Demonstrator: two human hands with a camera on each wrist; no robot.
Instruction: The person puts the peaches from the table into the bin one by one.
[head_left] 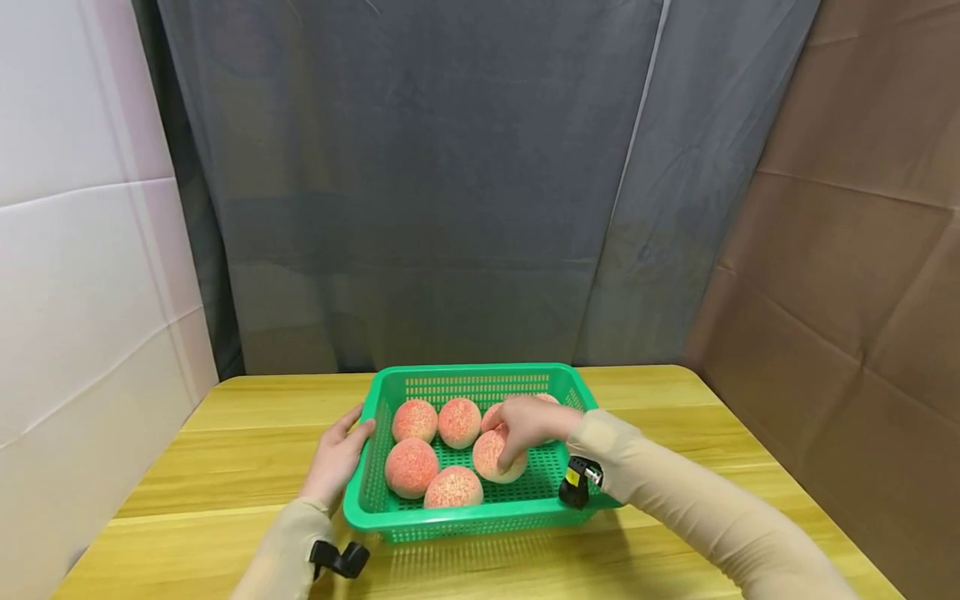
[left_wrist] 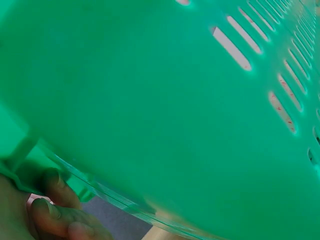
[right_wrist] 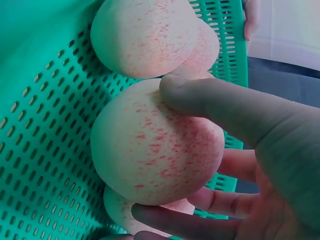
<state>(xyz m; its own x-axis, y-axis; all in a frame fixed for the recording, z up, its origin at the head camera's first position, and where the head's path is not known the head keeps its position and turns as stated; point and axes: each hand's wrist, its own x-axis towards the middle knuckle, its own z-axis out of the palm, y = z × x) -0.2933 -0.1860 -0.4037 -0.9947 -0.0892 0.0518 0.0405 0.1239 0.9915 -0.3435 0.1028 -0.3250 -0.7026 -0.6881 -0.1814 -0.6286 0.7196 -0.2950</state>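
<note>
A green plastic basket point(head_left: 480, 515) with slotted sides stands on the wooden table, several pink-speckled peaches inside it. My right hand point(head_left: 536, 419) reaches over its right side and grips one pale peach point(head_left: 495, 457). In the right wrist view the thumb lies on top of this peach point(right_wrist: 155, 145) and the fingers curl around its far side. My left hand point(head_left: 335, 458) holds the basket's left rim. Its fingers point(left_wrist: 60, 217) curl beneath the green edge in the left wrist view. Part of a peach behind the right hand is hidden.
Two peaches, one at back left point(head_left: 414, 420) and one beside it point(head_left: 459, 422), sit along the back. Another peach point(head_left: 412, 468) lies left, and one point(head_left: 453, 487) at the front wall. A grey curtain point(head_left: 450, 208) hangs behind the yellow wooden table point(head_left: 195, 483).
</note>
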